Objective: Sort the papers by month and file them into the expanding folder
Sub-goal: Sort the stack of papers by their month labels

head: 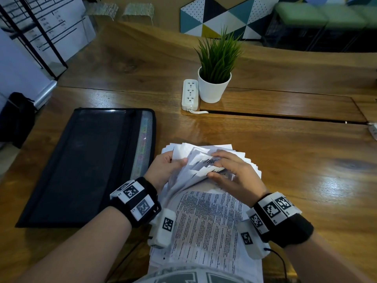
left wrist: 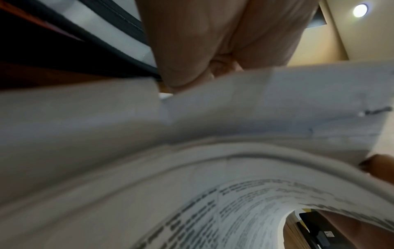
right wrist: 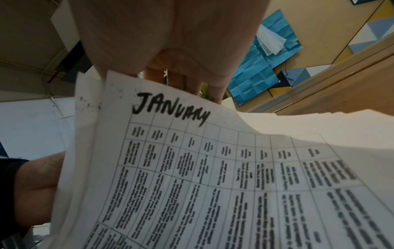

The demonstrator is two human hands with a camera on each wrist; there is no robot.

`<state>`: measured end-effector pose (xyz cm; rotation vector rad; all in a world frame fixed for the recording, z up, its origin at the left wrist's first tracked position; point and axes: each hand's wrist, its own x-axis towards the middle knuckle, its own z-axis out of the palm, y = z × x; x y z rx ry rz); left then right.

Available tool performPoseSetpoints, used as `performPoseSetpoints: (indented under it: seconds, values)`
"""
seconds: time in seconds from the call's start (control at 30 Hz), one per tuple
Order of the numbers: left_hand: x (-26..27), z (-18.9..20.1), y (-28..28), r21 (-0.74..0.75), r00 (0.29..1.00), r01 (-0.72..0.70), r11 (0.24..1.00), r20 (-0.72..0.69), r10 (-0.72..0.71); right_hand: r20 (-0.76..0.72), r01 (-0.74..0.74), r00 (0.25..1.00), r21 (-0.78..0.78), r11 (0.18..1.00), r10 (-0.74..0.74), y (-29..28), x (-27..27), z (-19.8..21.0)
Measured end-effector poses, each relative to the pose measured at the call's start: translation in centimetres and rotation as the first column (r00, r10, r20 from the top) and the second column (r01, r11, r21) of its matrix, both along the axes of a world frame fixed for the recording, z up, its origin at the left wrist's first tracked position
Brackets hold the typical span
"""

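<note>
A stack of printed papers [head: 206, 227] lies on the wooden table [head: 285, 160] in front of me. My left hand [head: 167, 166] grips the curled-up far ends of several sheets. My right hand [head: 226, 170] pinches the top edges of the lifted sheets, thumb under and fingers on top. In the right wrist view the sheet under my right hand [right wrist: 170, 64] is a table [right wrist: 213, 176] headed JANUARY in marker. The left wrist view shows my left hand [left wrist: 213, 50] above the bent sheets [left wrist: 192, 126]. The black expanding folder [head: 81, 166] lies flat to the left of the papers.
A white potted plant [head: 214, 82] and a white power strip [head: 190, 94] stand behind the papers. A slot runs across the table right of the plant. A dark bag [head: 16, 119] sits off the table's left edge.
</note>
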<state>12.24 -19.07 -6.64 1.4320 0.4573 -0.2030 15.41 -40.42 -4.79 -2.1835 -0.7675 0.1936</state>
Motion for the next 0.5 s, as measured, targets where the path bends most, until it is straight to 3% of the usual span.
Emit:
performPoseSetpoints:
  seconds: [0.1,0.2,0.27,0.4,0.5]
  values:
    - [0.0,0.0,-0.1,-0.012,1.0,-0.027,1.0,-0.008,0.027,-0.022,0.032,0.999,0.04,0.999,-0.031,-0.3,-0.5,0.2]
    - [0.0,0.0,-0.1,-0.028,1.0,-0.029,0.999,-0.012,0.029,-0.185,0.105,0.979,0.095,0.99,-0.086,-0.3,-0.9,0.4]
    - [0.0,0.0,-0.2,-0.04,0.999,-0.032,0.999,-0.019,0.031,-0.202,0.116,0.975,0.1,0.988,-0.094,-0.2,-1.0,0.3]
    - [-0.1,0.2,-0.4,-0.073,0.999,-0.03,0.997,-0.028,0.028,-0.227,0.098,0.97,0.021,0.995,-0.091,0.3,-0.7,0.1]
    - [-0.1,0.3,-0.5,-0.082,0.999,-0.021,0.996,-0.035,0.018,-0.166,0.051,0.984,-0.062,0.997,-0.061,0.9,-0.5,-0.1]
